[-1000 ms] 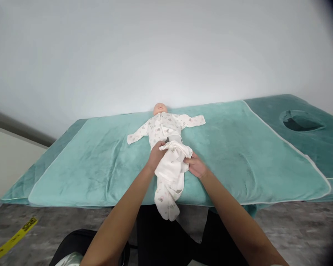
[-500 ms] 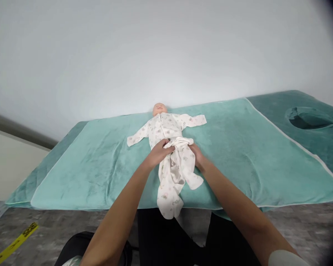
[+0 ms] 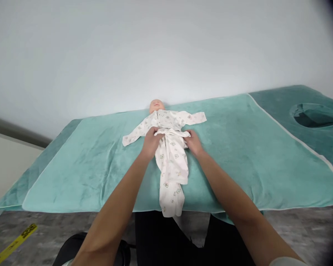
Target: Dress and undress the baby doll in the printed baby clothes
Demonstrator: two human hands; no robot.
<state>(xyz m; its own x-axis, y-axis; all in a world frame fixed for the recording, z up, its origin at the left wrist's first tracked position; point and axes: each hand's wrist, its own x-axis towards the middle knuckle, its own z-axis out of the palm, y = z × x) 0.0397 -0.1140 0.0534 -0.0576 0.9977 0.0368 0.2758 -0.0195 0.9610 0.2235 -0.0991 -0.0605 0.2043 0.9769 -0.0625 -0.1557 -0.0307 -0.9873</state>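
On its back lies a baby doll, its head toward the wall, dressed in a white patterned long-sleeved top with both sleeves spread out. White baby pants with the same small print cover its lower body, the legs trailing toward the front edge. My left hand is closed on the left side of the waistband. Opposite it, my right hand pinches the right side of the waistband. The doll's legs are hidden under the cloth, and I cannot tell how far they reach inside.
A light teal cover spreads over the darker teal bed, which has a face hole at the right. Behind it rises a pale wall. Yellow tape marks the grey floor, near a black stool.
Both hands have moved up toward the doll's waist, pulling the waistband higher and wider. The pant legs now hang straighter, close together. The view has shifted slightly.
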